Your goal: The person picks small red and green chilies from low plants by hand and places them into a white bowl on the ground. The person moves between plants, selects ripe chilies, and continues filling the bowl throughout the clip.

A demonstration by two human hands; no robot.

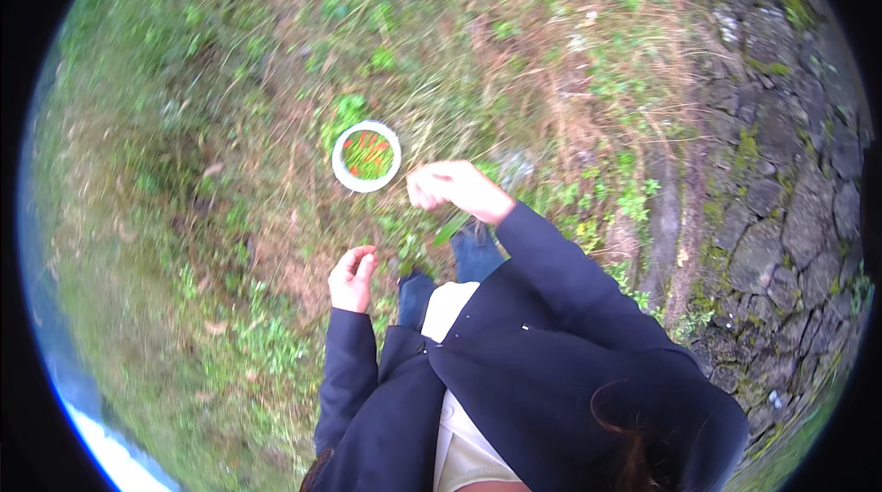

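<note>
A round white container (366,186) stands on the grass, holding many small green and red pieces (368,156) that look like chili peppers. Just to its lower right is my right hand (458,187), its fingers curled. A long green leaf (451,229) shows below that wrist; whether the hand has hold of it is unclear. My left hand (353,280) is raised below the container, apart from it, thumb and fingertips brought close together. Anything pinched there is too small to make out.
Dry and green grass (262,113) covers the ground around me. Along the right side runs a mossy stone surface (772,216), bordered by a narrow ledge (661,237). My legs in blue trousers (475,254) are directly below my hands.
</note>
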